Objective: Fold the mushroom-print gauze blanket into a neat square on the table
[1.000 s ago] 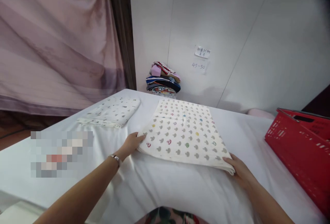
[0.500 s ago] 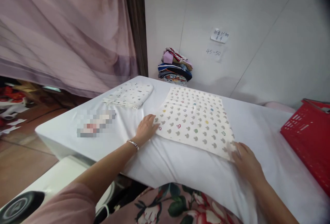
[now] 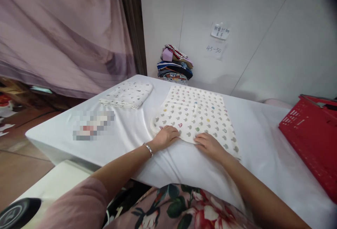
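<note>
A cream cloth with a mushroom print lies spread on the white-covered table in front of me, in layers at its left edge. My left hand, with a bracelet at the wrist, grips the near edge left of its middle, fingers bent over the fabric. A short gap away, my right hand pinches the same edge, its thumb partly under the cloth. The cloth's near right corner lies loose beyond my right forearm. Another white cloth with small dark prints rests folded at the back left.
A red plastic basket stands on the table's right side. Behind the table is a stack of folded fabrics by the wall. A blurred-out item lies at the left. A pink curtain hangs on the far left.
Both hands have come closer together along the cloth's near edge: the right moved left from the near right corner, the left moved right from the left edge. The view has shifted slightly.
</note>
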`<state>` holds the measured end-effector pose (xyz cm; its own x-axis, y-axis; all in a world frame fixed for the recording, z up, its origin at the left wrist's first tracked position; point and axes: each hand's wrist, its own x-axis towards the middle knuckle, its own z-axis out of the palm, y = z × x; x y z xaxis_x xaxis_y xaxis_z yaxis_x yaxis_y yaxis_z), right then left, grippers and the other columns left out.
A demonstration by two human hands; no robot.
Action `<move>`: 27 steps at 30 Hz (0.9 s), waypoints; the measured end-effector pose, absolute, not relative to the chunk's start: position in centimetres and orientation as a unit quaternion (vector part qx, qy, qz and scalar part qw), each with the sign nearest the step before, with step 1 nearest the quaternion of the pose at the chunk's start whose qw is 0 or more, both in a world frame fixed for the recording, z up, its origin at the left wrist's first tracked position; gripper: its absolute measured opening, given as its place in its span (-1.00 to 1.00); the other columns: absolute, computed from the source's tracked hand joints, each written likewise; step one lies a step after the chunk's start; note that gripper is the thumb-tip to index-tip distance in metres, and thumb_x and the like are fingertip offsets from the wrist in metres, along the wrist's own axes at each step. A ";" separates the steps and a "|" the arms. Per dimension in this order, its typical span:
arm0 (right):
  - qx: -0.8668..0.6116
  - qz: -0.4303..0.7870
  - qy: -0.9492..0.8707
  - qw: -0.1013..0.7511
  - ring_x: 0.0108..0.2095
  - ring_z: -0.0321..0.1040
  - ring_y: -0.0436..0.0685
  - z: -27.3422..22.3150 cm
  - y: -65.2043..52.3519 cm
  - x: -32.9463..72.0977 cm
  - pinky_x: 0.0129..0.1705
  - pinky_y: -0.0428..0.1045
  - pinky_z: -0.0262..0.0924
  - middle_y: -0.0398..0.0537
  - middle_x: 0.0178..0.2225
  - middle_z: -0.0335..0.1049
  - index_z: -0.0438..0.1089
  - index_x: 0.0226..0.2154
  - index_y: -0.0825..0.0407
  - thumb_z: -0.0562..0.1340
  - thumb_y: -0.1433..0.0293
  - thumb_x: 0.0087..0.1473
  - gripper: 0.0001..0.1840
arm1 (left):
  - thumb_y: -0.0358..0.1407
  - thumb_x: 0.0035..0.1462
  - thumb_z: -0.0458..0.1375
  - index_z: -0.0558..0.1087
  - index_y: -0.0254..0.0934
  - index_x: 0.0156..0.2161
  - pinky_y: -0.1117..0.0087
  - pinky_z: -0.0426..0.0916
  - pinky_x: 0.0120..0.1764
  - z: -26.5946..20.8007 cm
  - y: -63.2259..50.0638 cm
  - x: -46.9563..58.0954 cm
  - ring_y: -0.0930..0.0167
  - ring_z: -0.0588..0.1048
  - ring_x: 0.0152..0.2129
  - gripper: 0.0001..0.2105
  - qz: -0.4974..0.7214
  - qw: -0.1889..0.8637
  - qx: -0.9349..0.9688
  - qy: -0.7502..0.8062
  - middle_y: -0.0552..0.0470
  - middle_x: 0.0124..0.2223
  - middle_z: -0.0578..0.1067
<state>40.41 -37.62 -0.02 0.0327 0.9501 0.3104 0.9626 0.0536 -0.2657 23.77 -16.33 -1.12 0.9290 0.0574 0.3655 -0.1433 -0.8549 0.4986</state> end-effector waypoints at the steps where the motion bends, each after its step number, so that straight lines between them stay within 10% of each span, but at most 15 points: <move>1: -0.690 -0.022 -0.691 0.214 -0.18 0.32 0.14 -0.2 -37.5 40.3 -0.14 0.09 0.27 0.00 -0.20 0.42 0.43 -0.19 -0.05 0.08 0.37 0.18 -0.76 | -0.22 0.21 0.01 0.49 -0.19 -0.20 0.23 0.21 -0.06 -1.1 -16.3 24.0 0.31 0.42 -0.22 -0.78 0.187 0.282 0.941 -0.014 -0.07 -0.23 0.49; 18: -0.711 -0.147 -0.636 0.261 -0.32 0.27 0.12 -1.4 -37.7 40.1 -0.29 0.04 0.21 0.00 -0.32 0.41 0.46 -0.29 -0.02 -0.04 0.47 0.20 -0.64 | -0.29 0.21 -0.04 0.47 -0.21 -0.25 0.18 0.20 -0.06 -1.3 -17.5 24.0 0.28 0.39 -0.22 -0.77 0.189 0.307 0.933 -0.001 -0.12 -0.23 0.47; 27: -0.699 -0.135 -0.654 0.256 -0.34 0.23 0.08 -1.4 -37.3 39.9 -0.35 -0.03 0.18 -0.03 -0.38 0.38 0.44 -0.37 0.02 -0.03 0.53 0.19 -0.64 | -0.46 0.22 -0.09 0.40 -0.28 -0.30 0.32 0.22 -0.26 -1.4 -17.3 24.4 0.36 0.38 -0.31 -0.78 0.240 0.067 0.966 -0.071 -0.05 -0.30 0.46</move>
